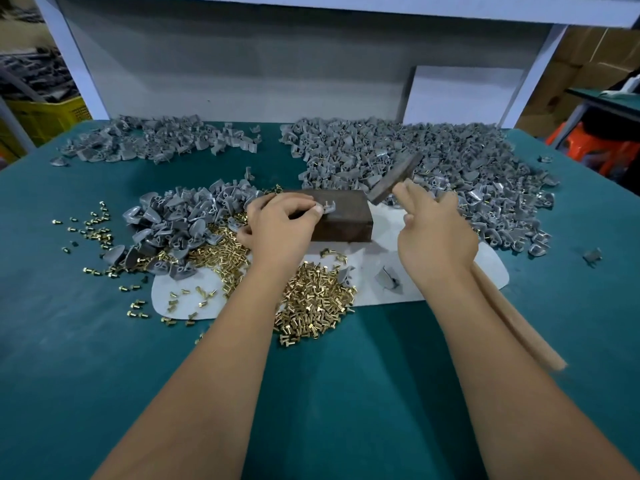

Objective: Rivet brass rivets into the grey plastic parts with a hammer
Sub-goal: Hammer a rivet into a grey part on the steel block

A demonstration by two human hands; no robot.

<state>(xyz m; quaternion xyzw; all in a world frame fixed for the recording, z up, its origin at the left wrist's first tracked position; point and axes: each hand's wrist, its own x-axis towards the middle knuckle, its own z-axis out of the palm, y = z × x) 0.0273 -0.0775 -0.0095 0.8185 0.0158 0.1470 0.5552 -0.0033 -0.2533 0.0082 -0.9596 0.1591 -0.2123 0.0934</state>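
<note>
Head view. Green tabletop [346, 393]: near edge bare between forearms; grey plastic parts [415, 157] heaped along far edge, smaller pile toward left edge. Brass rivets [311, 306] scattered at centre on white sheet [433, 289]. Dark block [341, 216] at centre. Left hand [280, 223] curled, fingertips pinching single grey part [329, 206] on block top. Right hand [436, 233] gripping hammer [394, 176], two fingers extended; head raised, blurred, above block's right end; wooden handle trailing back beside right forearm.

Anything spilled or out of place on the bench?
Yes. Loose brass rivets lie scattered over the green mat left of the white sheet, away from the main rivet heap. One grey part sits alone at far right.
</note>
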